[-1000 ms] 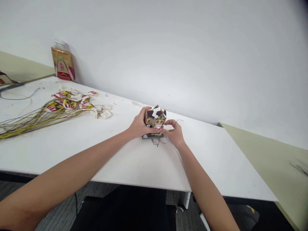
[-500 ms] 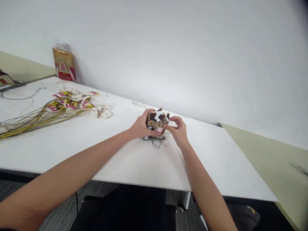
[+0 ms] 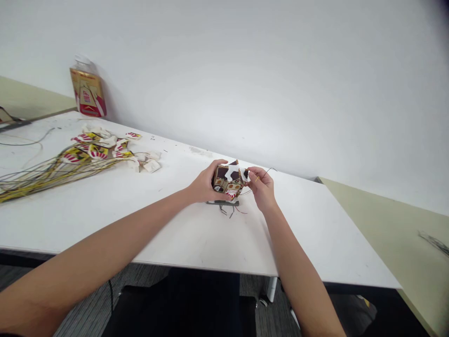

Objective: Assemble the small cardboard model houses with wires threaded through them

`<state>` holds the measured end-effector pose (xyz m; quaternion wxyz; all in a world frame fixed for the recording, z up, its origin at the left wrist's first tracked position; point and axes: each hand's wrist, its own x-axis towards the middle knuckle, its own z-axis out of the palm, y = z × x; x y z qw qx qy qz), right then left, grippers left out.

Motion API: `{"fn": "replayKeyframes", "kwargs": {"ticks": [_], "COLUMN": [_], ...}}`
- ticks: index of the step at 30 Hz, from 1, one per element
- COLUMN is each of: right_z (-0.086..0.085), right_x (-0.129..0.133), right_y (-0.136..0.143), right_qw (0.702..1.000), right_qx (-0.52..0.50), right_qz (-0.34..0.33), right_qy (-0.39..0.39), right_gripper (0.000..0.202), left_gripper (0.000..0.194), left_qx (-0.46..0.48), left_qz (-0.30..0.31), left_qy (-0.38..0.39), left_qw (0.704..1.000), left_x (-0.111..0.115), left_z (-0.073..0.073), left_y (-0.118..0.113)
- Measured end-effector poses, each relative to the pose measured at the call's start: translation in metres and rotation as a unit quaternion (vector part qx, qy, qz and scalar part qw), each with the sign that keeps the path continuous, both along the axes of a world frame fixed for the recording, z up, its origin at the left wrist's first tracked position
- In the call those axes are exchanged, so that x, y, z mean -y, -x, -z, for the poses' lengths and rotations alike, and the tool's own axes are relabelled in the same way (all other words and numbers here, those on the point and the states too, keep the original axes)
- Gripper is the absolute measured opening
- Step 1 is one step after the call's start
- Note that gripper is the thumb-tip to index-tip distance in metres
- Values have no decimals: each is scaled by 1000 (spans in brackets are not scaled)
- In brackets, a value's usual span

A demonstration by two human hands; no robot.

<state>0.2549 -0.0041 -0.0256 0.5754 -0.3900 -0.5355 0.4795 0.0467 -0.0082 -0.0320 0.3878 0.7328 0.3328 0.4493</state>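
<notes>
A miniature house [image 3: 228, 180] with a dark, snow-covered roof, small yellow windows and a red-and-white striped awning sits on a thin dark base [image 3: 222, 203] at the middle of the table. My left hand [image 3: 205, 185] is wrapped around its left side, thumb across the lower front. At its right side, my right hand [image 3: 261, 185] pinches a small dark-and-white piece [image 3: 246, 174], partly hidden by the fingers. A thin wire sticks out behind that hand, and a yellow bit shows between the fingers. Thin wires [image 3: 231, 211] poke out from beneath the base.
A heap of striped-awning pieces [image 3: 98, 152] with long yellow and black wires lies on the left of the white table [image 3: 168, 229]. Behind it a cut plastic jug [image 3: 87, 91] stands against the wall. More wire [image 3: 433, 242] rests on the pale surface at right.
My right fingers have shifted from the house front up to the small piece at its right side, which now sits slightly apart from the roof. My left hand keeps its hold.
</notes>
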Motion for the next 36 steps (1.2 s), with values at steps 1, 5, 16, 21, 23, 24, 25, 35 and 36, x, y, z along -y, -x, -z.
{"fn": "replayKeyframes", "kwargs": {"ticks": [1, 5, 16, 21, 23, 24, 25, 35, 36], "right_z": [1, 2, -2, -1, -1, -2, -2, -2, -2], "right_x": [0, 0, 2, 1, 1, 2, 2, 1, 1], "right_y": [0, 4, 9, 8, 8, 8, 8, 5, 4], "right_qw": [1000, 1000, 998, 997, 998, 997, 997, 998, 999], "right_qx": [-3, -10, -26, -36, -43, -48, -54, -47, -35], "right_qz": [3, 17, 57, 61, 54, 51, 52, 42, 31], "right_qy": [-2, -5, 7, 9, 14, 17, 19, 22, 26], "right_gripper": [27, 27, 25, 26, 26, 26, 26, 29, 31], "left_gripper": [95, 84, 23, 18, 18, 18, 19, 48, 60], "left_qx": [0, 22, 123, 140, 137, 136, 138, 61, 39], "left_qz": [-7, -41, -142, -145, -145, -146, -149, -109, -95], "left_qy": [-7, -36, -44, -37, -41, -42, -40, -21, -6], "left_qw": [1000, 998, 981, 979, 979, 979, 978, 992, 995], "left_x": [0, 0, -4, -1, 0, 0, 0, -2, -2], "left_z": [0, -2, -3, -7, -8, -8, -8, -6, -5], "left_y": [0, 2, -1, -3, -3, -3, -2, 8, 9]}}
